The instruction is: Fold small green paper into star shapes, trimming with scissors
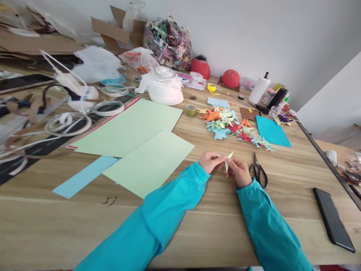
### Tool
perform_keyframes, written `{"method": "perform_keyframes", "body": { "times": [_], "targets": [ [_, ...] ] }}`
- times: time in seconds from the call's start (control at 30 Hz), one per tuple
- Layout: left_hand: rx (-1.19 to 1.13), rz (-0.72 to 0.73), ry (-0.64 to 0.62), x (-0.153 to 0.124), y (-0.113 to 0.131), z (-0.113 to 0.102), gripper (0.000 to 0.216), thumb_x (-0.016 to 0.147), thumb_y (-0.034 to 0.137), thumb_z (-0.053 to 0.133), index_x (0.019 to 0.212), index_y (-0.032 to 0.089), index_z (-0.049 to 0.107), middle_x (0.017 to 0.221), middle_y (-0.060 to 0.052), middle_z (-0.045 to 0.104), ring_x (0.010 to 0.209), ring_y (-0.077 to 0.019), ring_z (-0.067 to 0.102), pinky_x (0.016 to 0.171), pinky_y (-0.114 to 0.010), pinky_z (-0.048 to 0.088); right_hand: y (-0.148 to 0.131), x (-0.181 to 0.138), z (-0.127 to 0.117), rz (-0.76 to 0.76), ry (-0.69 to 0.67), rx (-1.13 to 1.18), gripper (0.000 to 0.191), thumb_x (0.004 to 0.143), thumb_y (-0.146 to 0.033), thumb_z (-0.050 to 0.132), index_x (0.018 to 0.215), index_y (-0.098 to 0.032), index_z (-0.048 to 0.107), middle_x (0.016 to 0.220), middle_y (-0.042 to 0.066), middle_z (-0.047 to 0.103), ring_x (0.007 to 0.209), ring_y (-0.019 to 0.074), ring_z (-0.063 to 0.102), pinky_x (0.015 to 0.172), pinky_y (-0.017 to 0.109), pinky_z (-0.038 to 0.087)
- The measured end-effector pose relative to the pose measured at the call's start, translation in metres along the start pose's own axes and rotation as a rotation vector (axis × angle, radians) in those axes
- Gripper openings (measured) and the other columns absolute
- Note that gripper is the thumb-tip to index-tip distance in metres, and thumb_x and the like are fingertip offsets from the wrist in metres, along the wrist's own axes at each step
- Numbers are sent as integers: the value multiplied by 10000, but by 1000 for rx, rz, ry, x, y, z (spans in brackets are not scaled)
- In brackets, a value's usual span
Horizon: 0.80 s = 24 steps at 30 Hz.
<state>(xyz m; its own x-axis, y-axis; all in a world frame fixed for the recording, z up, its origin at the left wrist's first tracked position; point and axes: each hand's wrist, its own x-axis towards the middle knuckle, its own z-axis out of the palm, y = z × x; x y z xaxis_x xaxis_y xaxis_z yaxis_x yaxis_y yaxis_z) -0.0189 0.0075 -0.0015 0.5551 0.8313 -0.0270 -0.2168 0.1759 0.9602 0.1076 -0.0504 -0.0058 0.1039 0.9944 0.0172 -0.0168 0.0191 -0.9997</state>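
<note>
Pinching one pale green folded paper (226,167) from both sides, left hand (210,162) and right hand (239,169) sit close together, fingertips near meeting, just above the table (208,233). Piece is right at the fingertips, between the two; right thumb overlaps it, so right hand looks nearer. Longest visible spike runs steep, top tip leaning right and away from the body, lower tip pointing back down; a smaller bit shows by the left thumb. Rest of it is hidden by fingers, folds too small to tell. Scissors (256,163) lie just right of right hand, blades pointing away, handles toward the wearer; can't tell if touching. Beyond the hands, straight ahead: pile of folded paper pieces (227,122), mixed colors. Left of left hand, two pale green sheets (152,162) overlap, blue strip (84,177) partly under them. Spool (191,110) near the pile's left end. Phone (332,220) well apart, far right, lying flat.
</note>
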Motion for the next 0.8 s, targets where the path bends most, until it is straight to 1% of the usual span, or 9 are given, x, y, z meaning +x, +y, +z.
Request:
{"method": "perform_keyframes", "body": {
  "times": [0.17, 0.37, 0.53, 0.8],
  "targets": [
    [42, -7, 99, 1, -2, -1, 327, 543, 417, 721, 495, 116, 602, 447, 4, 553, 401, -79, 466, 406, -222, 385, -4, -2, 2, -10, 24, -48, 345, 749, -443, 579, 553, -164, 519, 412, -32, 539, 336, 69, 470, 359, 181, 347],
    [25, -36, 64, 3, -4, -3, 340, 568, 429, 702, 503, 110, 601, 459, -3, 559, 401, -81, 473, 408, -228, 379, 0, -1, 2, 19, 40, 20, 336, 733, -441, 596, 559, -163, 525, 438, -29, 551, 336, 73, 471, 341, 184, 336],
    [-21, -79, 56, 3, -3, -3, 350, 560, 428, 710, 510, 100, 600, 467, -10, 568, 394, -74, 482, 408, -217, 374, 4, 1, 1, 37, 48, 63, 340, 721, -449, 606, 561, -158, 532, 446, -24, 551, 340, 75, 469, 340, 188, 353],
    [-179, -128, 38, 5, -7, -4, 374, 527, 446, 729, 533, 88, 619, 489, -30, 593, 413, -83, 509, 429, -220, 401, 5, 1, 1, 27, 64, 69, 349, 725, -450, 601, 548, -161, 515, 451, -22, 552, 339, 74, 466, 342, 192, 338]
  ]
}}
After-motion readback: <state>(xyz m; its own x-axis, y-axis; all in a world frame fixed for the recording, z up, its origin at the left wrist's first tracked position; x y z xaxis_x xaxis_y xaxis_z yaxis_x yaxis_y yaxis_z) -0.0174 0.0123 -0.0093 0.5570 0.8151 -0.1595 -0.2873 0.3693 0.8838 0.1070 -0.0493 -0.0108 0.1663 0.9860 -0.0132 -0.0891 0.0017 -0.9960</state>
